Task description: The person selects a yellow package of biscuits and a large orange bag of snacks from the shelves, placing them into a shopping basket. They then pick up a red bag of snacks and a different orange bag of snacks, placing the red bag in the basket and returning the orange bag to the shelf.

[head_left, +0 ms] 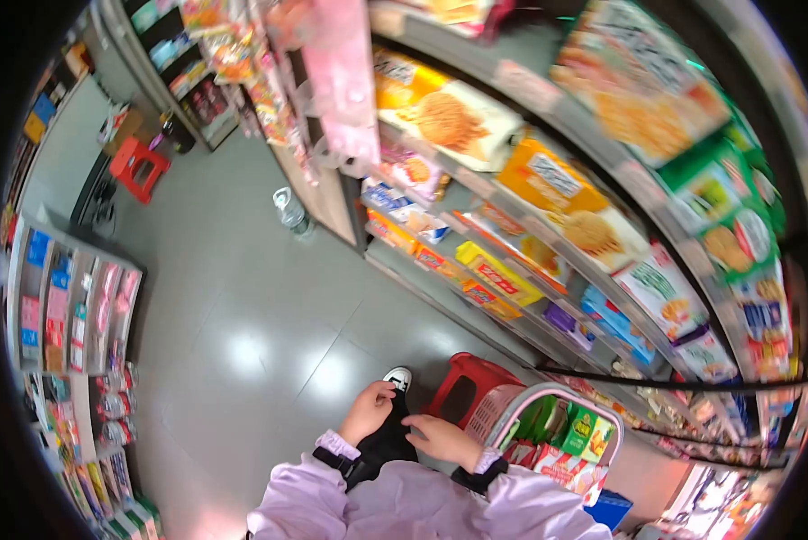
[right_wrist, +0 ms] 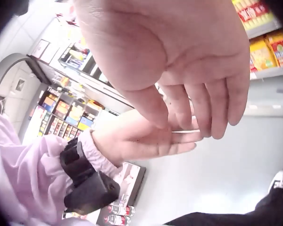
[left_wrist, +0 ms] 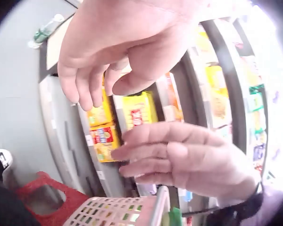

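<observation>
Both hands hang in front of the body above dark trousers, holding nothing. In the head view the left hand (head_left: 369, 412) has loosely bent fingers, and the right hand (head_left: 443, 439) reaches toward it with a small gap between them. The left wrist view has the left hand (left_wrist: 127, 47) at the top, fingers hanging down, and the right hand (left_wrist: 188, 157) below it with its fingers extended. In the right wrist view the right hand (right_wrist: 179, 56) fills the top, its relaxed fingers overlapping the left hand (right_wrist: 141, 136) behind.
A pink basket (head_left: 492, 412) with green and red packages stands at the right beside a red stool (head_left: 459, 389). Shelves of snack packets (head_left: 548, 184) run along the right. Another red stool (head_left: 138, 169), a clear bottle (head_left: 292, 214) and a low display shelf (head_left: 81, 301) stand farther off.
</observation>
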{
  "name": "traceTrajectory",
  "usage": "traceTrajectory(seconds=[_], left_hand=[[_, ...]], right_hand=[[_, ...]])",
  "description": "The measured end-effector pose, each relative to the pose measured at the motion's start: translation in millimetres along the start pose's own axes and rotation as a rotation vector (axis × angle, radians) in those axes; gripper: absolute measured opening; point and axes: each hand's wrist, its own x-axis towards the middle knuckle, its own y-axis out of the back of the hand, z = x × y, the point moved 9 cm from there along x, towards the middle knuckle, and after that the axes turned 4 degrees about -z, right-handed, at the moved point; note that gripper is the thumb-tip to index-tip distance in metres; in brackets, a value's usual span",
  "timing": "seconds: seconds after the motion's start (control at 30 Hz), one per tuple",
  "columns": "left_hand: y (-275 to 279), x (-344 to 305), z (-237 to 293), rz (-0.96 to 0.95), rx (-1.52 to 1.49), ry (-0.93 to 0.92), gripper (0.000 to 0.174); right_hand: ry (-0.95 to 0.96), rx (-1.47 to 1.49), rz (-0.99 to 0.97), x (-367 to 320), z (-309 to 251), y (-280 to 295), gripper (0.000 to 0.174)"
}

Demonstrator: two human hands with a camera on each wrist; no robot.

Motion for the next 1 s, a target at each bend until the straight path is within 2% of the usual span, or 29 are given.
traceTrajectory(seconds=[0.1,0.2,0.23,0.33,0.37,0.4,0.47,0.53,0.63,0.73,0.9,1.0], left_hand=[[-36,-28,65,-0.138,0.034,-0.143,0.026],[-88,-64,105,-0.315,0.158,-0.121,0.027],[-110,-74,106,-0.369,0.168,-0.202,0.029],[-179,-115,104,-0.539,0.194,-0.263,0.029],[-204,-135,105,-0.621,0.176,-0.261,0.030],[-226,-149,86,-0.694,0.256,-0.256,0.033],[-271,-184,71,-0.883,0.383,-0.257,0.037],[-310,-220,68,-0.983,0.437,-0.266,0.038],[-357,-269,65,-1.151,0.490,-0.174,0.040],[-401,-308,73,-1.261,0.624,-0.170,0.040],[-469,-338,76,-1.363,0.671,-0.299,0.039],[-501,-343,65,-1.451,0.757,-0.235,0.040]], right_hand=[[0.011,-0.035,0.153,-77,-4,17,0.038],[-0.018,0.038,0.380,-168,-6,26,0.036],[-0.196,0.102,0.342,-199,-3,22,0.037],[-0.109,0.117,0.675,-297,20,-11,0.039],[-0.126,0.125,0.725,-328,28,-27,0.040],[-0.218,0.202,0.710,-358,36,-46,0.040],[-0.273,0.237,0.773,-412,57,-89,0.039],[-0.307,0.304,0.897,-462,77,-130,0.039],[-0.355,0.465,1.046,-527,98,-181,0.038],[-0.395,0.591,1.180,-579,105,-215,0.037],[-0.427,0.683,1.385,-634,114,-253,0.036],[-0.436,0.715,1.468,-649,128,-267,0.036]])
